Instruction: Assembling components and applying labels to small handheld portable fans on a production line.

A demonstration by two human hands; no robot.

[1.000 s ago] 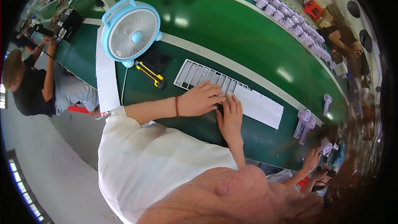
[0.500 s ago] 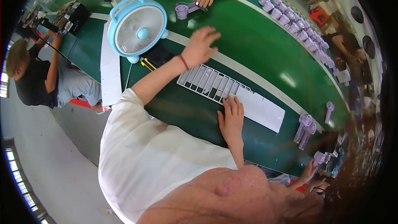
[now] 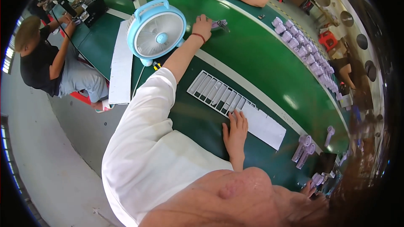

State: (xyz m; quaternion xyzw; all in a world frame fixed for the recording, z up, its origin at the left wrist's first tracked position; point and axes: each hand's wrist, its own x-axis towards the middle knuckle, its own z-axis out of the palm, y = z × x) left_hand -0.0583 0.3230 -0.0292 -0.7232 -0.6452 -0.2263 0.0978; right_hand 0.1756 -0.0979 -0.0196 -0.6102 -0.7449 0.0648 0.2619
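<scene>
Head view showed the left hand (image 3: 202, 26), a dark red band at its wrist, at the far end of its reach over a glossy bright-green strip (image 3: 242, 46). Its fingers were curled over one end of a lilac plastic handheld-fan piece (image 3: 219, 24), whose other end stuck out just to the right of the knuckles; whether they pinched it could not be told.

Nearer the body, the right hand (image 3: 236, 132) lay palm down with fingers loosely spread, fingertips at the near edge of a white slotted plastic tray (image 3: 227, 86). A flat white panel (image 3: 265, 128) ran off to the right of those fingertips, along the dark green table (image 3: 189, 120).

As far as could be judged, contact with the lilac piece was made, but it was not yet away from the strip. The tray looked only partly occupied: pale slots to the left of the right hand, dark gaps closer to its fingers, contents too small to name.

Left of the reaching forearm stood a light-blue round fan (image 3: 156, 38) with a top handle. Two lilac handheld fans (image 3: 304, 151) lay well to the right of the right hand.
</scene>
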